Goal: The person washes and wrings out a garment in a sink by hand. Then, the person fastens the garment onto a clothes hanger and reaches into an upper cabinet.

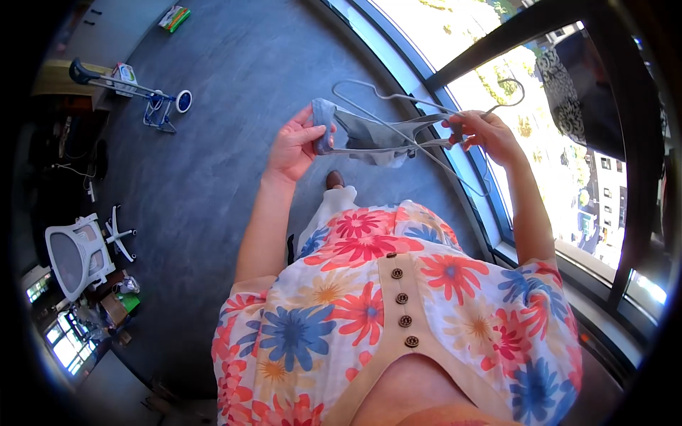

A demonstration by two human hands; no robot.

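My left hand (293, 145) is closed on the wide band at one end of a grey garment (387, 135), thumb on top. The garment is stretched sideways between both hands, with narrow strap-like edges running to the right; its exact kind is unclear. My right hand (486, 135) pinches those narrow ends together with a wire hanger (378, 92). The hanger's hook sticks out above and right of my right hand. Its loop passes across the garment, and I cannot tell whether the straps are threaded on it.
A large window (604, 234) with dark frames runs along the right. On the grey floor (213, 106) at the left stand a wheeled walker (160, 103) and an office chair (77, 255). A green package (175, 18) lies at the top. A cluttered desk is at lower left.
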